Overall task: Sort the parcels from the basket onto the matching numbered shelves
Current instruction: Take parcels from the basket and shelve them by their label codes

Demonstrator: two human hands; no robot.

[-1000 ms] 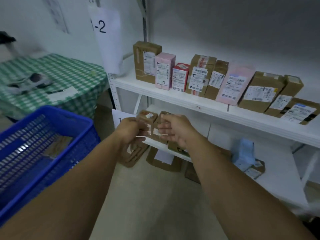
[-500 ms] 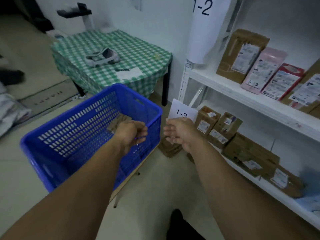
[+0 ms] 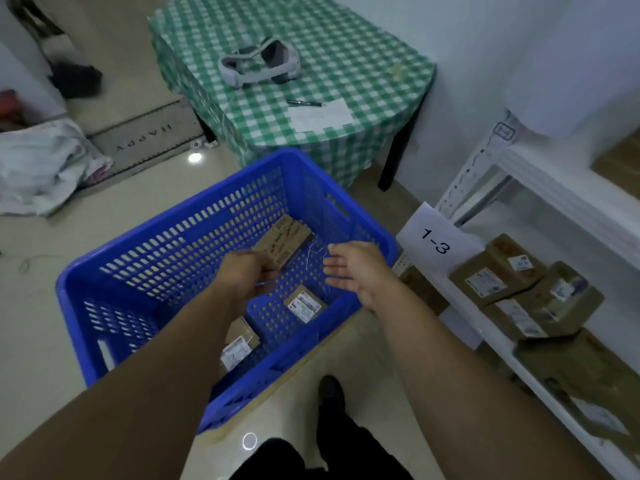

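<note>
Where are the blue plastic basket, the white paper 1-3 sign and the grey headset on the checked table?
blue plastic basket (image 3: 156,227): head view, on its far-left rim.
white paper 1-3 sign (image 3: 434,242): head view, middle of the sheet, between the digits.
grey headset (image 3: 249,77): head view, on its near band.

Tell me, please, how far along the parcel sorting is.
Done: several boxes sit shelved beside the 1-3 label. In hand: the left hand reaches the far parcel in the blue basket, grip unclear; the right hand hovers open. Left: that, the middle parcel and the near parcel.
</note>
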